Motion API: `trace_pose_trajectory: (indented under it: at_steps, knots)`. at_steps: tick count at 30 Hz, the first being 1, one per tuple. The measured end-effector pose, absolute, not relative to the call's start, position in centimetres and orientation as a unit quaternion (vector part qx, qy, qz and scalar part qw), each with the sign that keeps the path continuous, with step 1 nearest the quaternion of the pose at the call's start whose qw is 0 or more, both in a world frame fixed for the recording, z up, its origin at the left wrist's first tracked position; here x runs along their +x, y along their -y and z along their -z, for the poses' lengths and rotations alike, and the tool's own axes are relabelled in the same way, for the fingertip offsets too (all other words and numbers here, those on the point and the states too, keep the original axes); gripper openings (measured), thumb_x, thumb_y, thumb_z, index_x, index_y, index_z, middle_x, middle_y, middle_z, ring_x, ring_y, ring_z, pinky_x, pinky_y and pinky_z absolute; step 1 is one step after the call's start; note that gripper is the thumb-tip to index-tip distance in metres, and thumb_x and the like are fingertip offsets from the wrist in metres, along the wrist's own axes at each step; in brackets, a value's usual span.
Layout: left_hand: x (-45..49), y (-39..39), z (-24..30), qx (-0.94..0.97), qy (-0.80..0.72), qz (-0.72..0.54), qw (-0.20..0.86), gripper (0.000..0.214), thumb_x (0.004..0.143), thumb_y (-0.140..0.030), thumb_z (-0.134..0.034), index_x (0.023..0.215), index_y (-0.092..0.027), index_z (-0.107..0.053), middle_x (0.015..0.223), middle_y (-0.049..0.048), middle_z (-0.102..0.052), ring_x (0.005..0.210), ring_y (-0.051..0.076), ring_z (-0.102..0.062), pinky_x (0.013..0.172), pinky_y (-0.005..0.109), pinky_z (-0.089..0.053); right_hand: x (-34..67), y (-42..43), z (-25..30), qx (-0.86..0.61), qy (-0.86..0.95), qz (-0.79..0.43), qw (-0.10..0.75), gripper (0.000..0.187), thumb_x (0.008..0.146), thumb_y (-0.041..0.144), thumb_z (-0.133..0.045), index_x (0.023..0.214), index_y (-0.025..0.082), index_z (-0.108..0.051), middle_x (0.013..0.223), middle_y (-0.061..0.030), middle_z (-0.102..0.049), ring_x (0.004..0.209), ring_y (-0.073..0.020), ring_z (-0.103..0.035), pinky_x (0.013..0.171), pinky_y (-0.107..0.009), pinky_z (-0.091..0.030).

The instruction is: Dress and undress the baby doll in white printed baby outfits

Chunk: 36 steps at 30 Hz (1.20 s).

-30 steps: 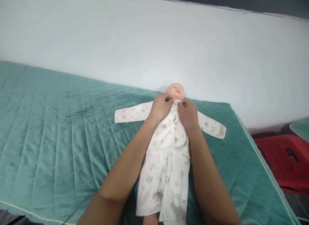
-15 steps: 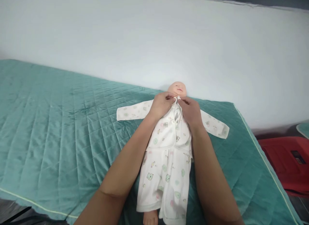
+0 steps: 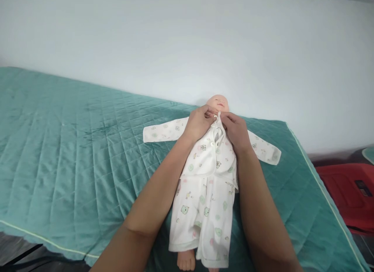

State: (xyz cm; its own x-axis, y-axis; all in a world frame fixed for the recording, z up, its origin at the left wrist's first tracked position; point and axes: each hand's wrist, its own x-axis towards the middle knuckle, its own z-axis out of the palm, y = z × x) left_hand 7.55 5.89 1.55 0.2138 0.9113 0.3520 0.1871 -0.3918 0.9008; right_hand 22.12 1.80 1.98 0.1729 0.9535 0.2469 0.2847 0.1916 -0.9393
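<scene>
A baby doll (image 3: 219,102) lies on its back with its head toward the wall. It wears a white printed shirt (image 3: 201,159) and matching white trousers (image 3: 187,221); one bare foot (image 3: 186,260) shows below a trouser leg. At the collar, my left hand (image 3: 201,122) pinches one front edge of the shirt. Opposite it, my right hand (image 3: 235,129) grips the other edge, its fingertips close to those of my left. Lower on the chest the front is joined at a button, and a gap shows in the cloth above it. Both sleeves stretch outward.
A green quilted cover (image 3: 73,159) with pale piping lies under the doll. Behind it rises a white wall (image 3: 163,42). To the right, beyond the cover's edge, stands a red plastic object (image 3: 347,190). Dark floor (image 3: 17,252) shows at lower left.
The view has shifted slightly, so doll and hands appear a little farther right and higher. Both hands stay at the collar, with the right-hand edge pulled up somewhat and the gap below wider.
</scene>
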Motion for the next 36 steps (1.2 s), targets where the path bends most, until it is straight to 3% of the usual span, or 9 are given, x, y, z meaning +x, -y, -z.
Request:
trace_pose_trajectory:
  at_steps: [3,11,17,23,28,32,36]
  knots:
    - [7.5,-6.0,-1.4,0.691,-0.395,-0.479,0.371,0.016,0.082,-0.013,-0.062,0.094,-0.018,-0.071,0.091,0.0031,-0.073,0.084,0.013,-0.066,0.083,0.026,-0.052,22.1,-1.9,-1.9,-0.555,0.548,-0.326,0.535,0.025,0.084,0.041,-0.057,0.072,0.020,-0.065,0.066,0.0019,-0.057,0.063,-0.0135,-0.049,0.066,-0.028,-0.042]
    - [7.3,-5.8,-1.5,0.699,-0.395,-0.468,0.368,0.018,0.084,-0.012,-0.060,0.099,-0.019,-0.069,0.088,0.0011,-0.071,0.082,0.012,-0.065,0.082,0.025,-0.050,21.4,-1.9,-2.3,-0.583,0.579,-0.234,0.520,0.017,0.076,0.033,-0.062,0.085,0.020,-0.070,0.092,-0.0020,-0.065,0.072,-0.0133,-0.049,0.077,-0.030,-0.044]
    - [7.0,-6.0,-1.5,0.701,-0.377,-0.459,0.395,0.022,0.084,-0.012,-0.059,0.102,-0.019,-0.068,0.089,0.0007,-0.071,0.084,0.013,-0.065,0.082,0.025,-0.049,21.8,-2.0,-2.1,-0.606,0.572,-0.245,0.496,0.022,0.073,0.036,-0.068,0.089,0.021,-0.068,0.090,-0.0006,-0.061,0.076,-0.0143,-0.047,0.079,-0.031,-0.042]
    - [7.0,-5.9,-1.8,0.683,-0.401,-0.433,0.431,0.020,0.091,-0.029,-0.060,0.108,-0.020,-0.066,0.096,0.0028,-0.074,0.090,0.016,-0.068,0.084,0.027,-0.050,21.8,-1.9,-2.3,-0.620,0.575,-0.248,0.472,0.023,0.070,0.034,-0.067,0.090,0.022,-0.065,0.090,0.0000,-0.057,0.077,-0.0152,-0.046,0.081,-0.032,-0.041]
    - [7.6,-5.6,-1.6,0.676,-0.403,-0.436,0.438,0.037,0.087,-0.019,-0.063,0.124,-0.022,-0.057,0.109,0.0057,-0.074,0.101,0.018,-0.068,0.090,0.031,-0.051,21.6,-1.9,-2.2,-0.617,0.592,-0.248,0.455,0.016,0.069,0.029,-0.064,0.084,0.022,-0.062,0.094,-0.0001,-0.056,0.082,-0.0151,-0.046,0.083,-0.031,-0.040]
    - [8.0,-5.2,-1.9,0.686,-0.418,-0.430,0.412,0.023,0.089,-0.015,-0.059,0.111,-0.022,-0.062,0.111,0.0060,-0.073,0.104,0.019,-0.068,0.092,0.032,-0.051,21.6,-1.9,-2.1,-0.623,0.580,-0.266,0.452,0.022,0.069,0.029,-0.065,0.089,0.023,-0.061,0.093,0.0004,-0.056,0.082,-0.0156,-0.046,0.082,-0.032,-0.040]
    - [8.0,-5.2,-1.9,0.695,-0.429,-0.435,0.380,0.025,0.086,-0.008,-0.055,0.104,-0.020,-0.067,0.113,0.0050,-0.072,0.096,0.017,-0.067,0.093,0.032,-0.051,21.5,-1.8,-2.3,-0.620,0.569,-0.270,0.469,0.024,0.067,0.028,-0.065,0.089,0.022,-0.060,0.092,0.0007,-0.057,0.082,-0.0157,-0.046,0.083,-0.032,-0.040]
